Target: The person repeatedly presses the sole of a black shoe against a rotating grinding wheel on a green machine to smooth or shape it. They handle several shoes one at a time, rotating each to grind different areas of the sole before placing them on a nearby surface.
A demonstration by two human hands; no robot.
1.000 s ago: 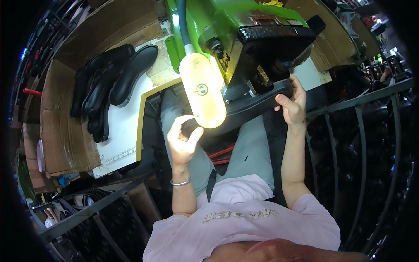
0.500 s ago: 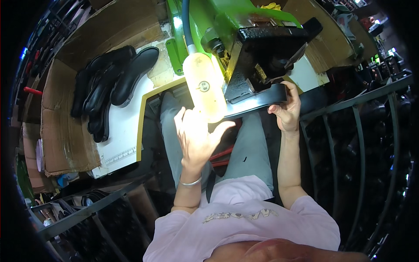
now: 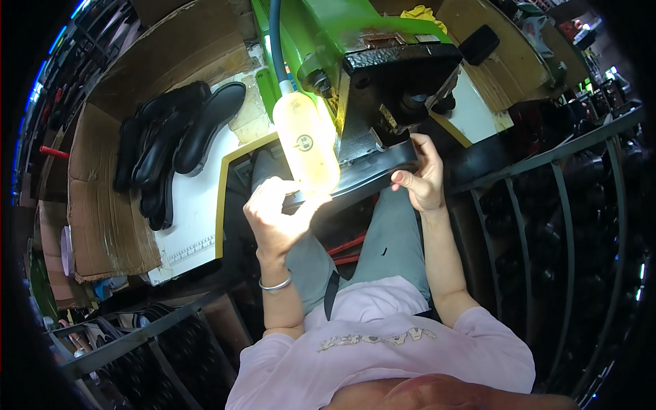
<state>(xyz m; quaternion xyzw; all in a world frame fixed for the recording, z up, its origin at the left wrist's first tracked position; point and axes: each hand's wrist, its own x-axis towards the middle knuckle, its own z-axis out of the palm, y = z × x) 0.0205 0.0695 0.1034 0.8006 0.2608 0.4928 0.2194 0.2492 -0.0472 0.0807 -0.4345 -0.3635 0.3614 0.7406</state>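
A long black shoe sole [image 3: 362, 179] lies across under the black head of a green machine [image 3: 383, 75]. My left hand [image 3: 273, 219] grips its near left end, just below a glowing yellow lamp [image 3: 307, 143]. My right hand [image 3: 422, 179] holds the sole's right end, fingers curled over its edge beneath the black press head [image 3: 403, 75]. A silver bangle sits on my left wrist.
A pile of black soles [image 3: 171, 147] lies on the white worktable [image 3: 195, 212] to the left, beside cardboard sheets [image 3: 96, 205]. Dark metal racks [image 3: 567, 225] holding more soles stand at the right and lower left. A blue hose [image 3: 275, 41] runs up the machine.
My left hand let go of the sole's end, opened in mid-air, then took hold of it again. The sole has shifted further in under the press head; my right hand stayed on it.
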